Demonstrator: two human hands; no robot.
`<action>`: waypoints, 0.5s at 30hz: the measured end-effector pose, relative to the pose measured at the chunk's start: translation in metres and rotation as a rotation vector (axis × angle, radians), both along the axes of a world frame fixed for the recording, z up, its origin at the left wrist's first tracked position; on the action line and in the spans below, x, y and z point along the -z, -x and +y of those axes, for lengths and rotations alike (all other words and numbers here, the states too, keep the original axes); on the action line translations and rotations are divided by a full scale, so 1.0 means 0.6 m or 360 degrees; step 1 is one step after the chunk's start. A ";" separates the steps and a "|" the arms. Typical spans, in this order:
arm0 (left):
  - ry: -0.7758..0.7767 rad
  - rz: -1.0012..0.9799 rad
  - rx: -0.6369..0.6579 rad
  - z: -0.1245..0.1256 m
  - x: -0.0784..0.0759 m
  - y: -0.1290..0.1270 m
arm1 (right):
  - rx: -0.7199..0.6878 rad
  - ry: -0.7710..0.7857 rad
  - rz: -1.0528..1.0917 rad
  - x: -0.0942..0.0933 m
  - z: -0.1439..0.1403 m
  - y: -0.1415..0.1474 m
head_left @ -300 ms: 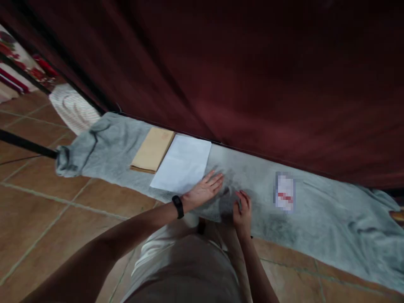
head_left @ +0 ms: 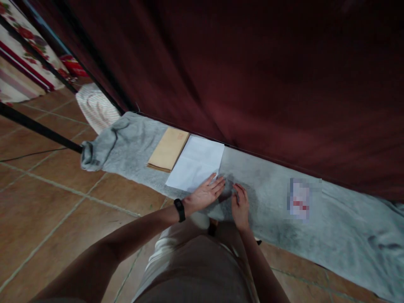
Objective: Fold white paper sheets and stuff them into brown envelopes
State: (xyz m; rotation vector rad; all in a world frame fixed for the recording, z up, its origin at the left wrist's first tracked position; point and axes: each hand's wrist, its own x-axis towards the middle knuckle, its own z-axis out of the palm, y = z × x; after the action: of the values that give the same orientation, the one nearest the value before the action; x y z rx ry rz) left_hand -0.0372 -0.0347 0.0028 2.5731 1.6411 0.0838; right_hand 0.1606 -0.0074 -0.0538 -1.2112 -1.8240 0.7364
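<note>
A white sheet of paper lies on a grey blanket spread over the tiled floor. My left hand, a black band on its wrist, lies flat with fingers apart on the sheet's near right corner. My right hand rests on the blanket just right of it, fingers together, nothing visible in it. A brown envelope lies directly left of the sheet, touching its edge.
A dark red curtain hangs along the blanket's far edge. A small blurred white-and-red item lies on the blanket to the right. A black pole crosses the floor at left, near a striped white cloth.
The view has shifted, so everything sits further right in frame. My right hand has moved closer to my left hand, which now reaches onto the sheet's corner.
</note>
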 end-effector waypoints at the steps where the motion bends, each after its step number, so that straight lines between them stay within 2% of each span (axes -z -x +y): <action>1: -0.0049 -0.0007 0.0017 -0.011 0.001 0.012 | -0.0040 -0.0025 -0.0036 -0.003 0.001 0.015; 2: -0.0101 -0.0009 0.0000 -0.024 0.004 0.027 | -0.0089 -0.0053 -0.0083 -0.005 0.001 0.031; 4: -0.0319 -0.0067 -0.0212 -0.051 0.016 0.060 | -0.0231 -0.0132 -0.0225 -0.009 -0.003 0.064; 7: -0.0436 -0.0091 -0.0434 -0.091 0.046 0.114 | -0.0508 -0.0277 -0.0520 -0.011 -0.013 0.103; 11: -0.0453 -0.0096 -0.0493 -0.117 0.084 0.160 | -0.0723 -0.0318 -0.0815 -0.007 -0.022 0.124; 15: -0.0486 -0.0132 -0.0500 -0.109 0.096 0.166 | -0.0737 -0.0319 -0.0861 -0.002 -0.018 0.123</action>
State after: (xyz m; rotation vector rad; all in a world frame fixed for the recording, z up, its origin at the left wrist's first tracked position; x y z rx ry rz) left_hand -0.1371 -0.1002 -0.0550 2.4387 2.1298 0.4905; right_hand 0.0868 -0.0182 -0.0528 -0.9143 -2.6114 0.4718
